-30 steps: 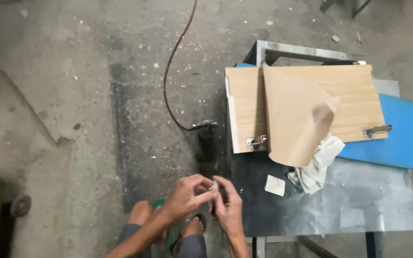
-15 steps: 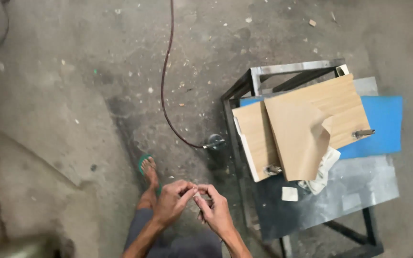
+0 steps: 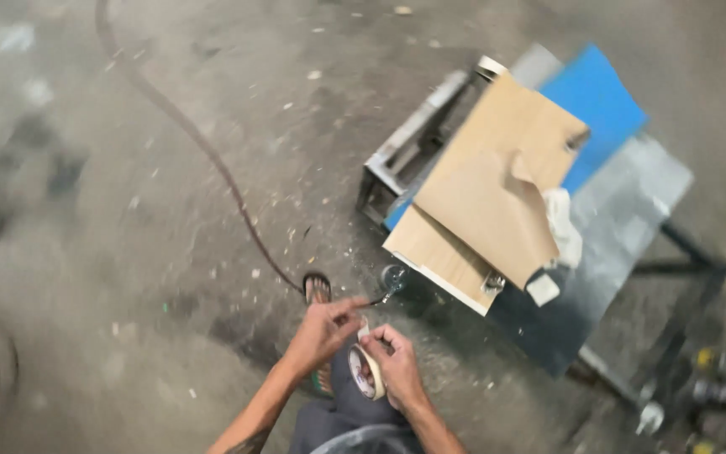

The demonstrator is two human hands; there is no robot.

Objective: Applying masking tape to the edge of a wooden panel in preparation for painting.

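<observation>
- The right hand (image 3: pixel 397 366) now grips a tape roll (image 3: pixel 369 372) fully, low over the floor.
- The left hand (image 3: pixel 325 329) pinches its free end.
- The metal table (image 3: pixel 632 210) has swung farther right, boards tilted.

Tape roll (image 3: pixel 368 371) in right hand (image 3: pixel 395 363), left hand (image 3: pixel 323 329) just left; metal table (image 3: pixel 632 210) far right, wooden panel (image 3: pixel 472 210) on it.
</observation>
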